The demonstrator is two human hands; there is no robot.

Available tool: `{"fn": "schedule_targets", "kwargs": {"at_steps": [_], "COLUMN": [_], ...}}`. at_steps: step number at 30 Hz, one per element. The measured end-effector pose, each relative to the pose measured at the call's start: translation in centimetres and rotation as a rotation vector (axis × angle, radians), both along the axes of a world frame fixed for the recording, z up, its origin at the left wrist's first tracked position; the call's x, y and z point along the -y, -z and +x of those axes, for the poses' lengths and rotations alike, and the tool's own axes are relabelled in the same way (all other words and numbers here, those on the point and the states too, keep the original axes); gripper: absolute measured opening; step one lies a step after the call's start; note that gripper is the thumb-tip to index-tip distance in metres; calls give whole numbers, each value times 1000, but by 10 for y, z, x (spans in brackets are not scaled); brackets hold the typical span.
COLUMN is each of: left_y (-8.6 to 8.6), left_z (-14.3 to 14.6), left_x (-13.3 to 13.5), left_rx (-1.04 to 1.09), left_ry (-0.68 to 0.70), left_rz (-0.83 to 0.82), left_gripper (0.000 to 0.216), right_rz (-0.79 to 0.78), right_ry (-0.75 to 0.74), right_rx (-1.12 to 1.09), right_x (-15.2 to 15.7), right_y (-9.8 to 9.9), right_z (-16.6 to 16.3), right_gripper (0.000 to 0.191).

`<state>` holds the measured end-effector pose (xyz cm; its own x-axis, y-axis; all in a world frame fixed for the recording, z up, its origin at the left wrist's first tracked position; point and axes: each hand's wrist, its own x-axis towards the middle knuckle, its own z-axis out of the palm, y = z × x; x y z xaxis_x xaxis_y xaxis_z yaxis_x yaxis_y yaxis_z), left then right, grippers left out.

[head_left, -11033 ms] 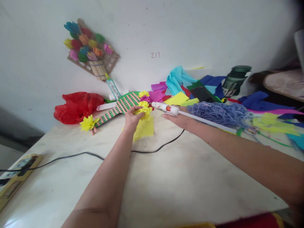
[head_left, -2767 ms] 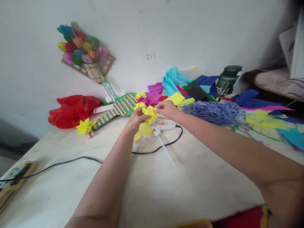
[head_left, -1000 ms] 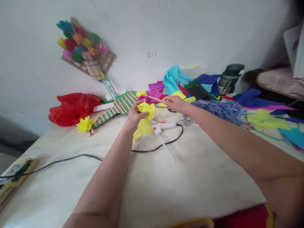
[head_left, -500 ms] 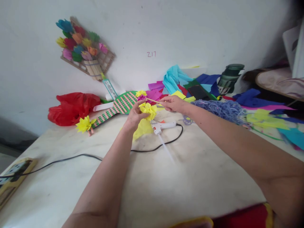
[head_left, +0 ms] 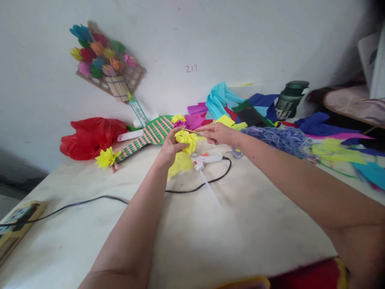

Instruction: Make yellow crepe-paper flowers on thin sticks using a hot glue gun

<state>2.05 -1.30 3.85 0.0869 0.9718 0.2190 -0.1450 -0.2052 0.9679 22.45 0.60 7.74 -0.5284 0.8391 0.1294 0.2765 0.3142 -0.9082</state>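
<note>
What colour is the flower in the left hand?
Yellow; the flower shows best in the head view.

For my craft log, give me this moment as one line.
left hand: holds yellow paper flower | right hand: pinches thin stick, tip near flower | glue gun: lying on table
</note>
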Motion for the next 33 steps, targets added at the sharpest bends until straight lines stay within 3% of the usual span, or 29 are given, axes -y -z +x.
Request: {"fn": "schedule_targets", "kwargs": {"at_steps": [20, 33], "left_y": [-1, -5], "left_z": [-1, -5], "left_x": [1, -1], "left_rx": [-28, 90], "left_ry": [46, 142], "left_rz": [-43, -52], "left_gripper": [43, 35], "right_rz": [22, 90], "right_ry": [-9, -66], "right_rx": [82, 108], "right_x": [2, -3], "right_y": [0, 5], "right_z": [0, -4], "right_gripper": [37, 40]}}
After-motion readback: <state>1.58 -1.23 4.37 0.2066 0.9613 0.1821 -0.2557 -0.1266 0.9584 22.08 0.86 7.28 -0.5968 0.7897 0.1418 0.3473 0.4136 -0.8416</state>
